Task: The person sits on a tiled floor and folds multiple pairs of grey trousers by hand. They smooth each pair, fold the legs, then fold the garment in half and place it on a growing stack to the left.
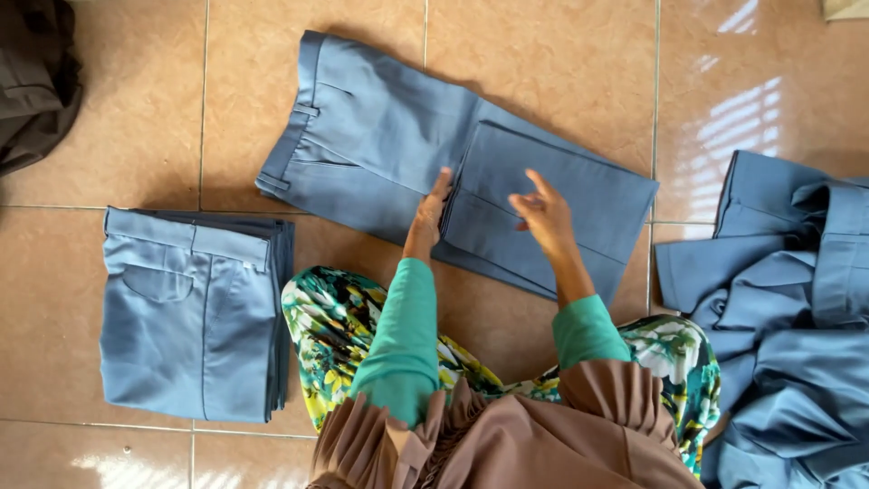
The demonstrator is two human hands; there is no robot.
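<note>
A pair of blue-grey trousers [380, 136] lies flat on the tiled floor, its legs folded back over themselves at the right. My left hand [430, 213] rests flat on the fold edge, fingers pointing away from me. My right hand [541, 213] hovers just over the folded leg part, fingers loosely spread and holding nothing. Both arms wear green sleeves.
A stack of folded blue-grey trousers [190, 312] sits at the left. A loose heap of the same trousers [787, 308] lies at the right. Dark cloth [36, 77] fills the top left corner. My knees in floral fabric [335, 330] are below the hands.
</note>
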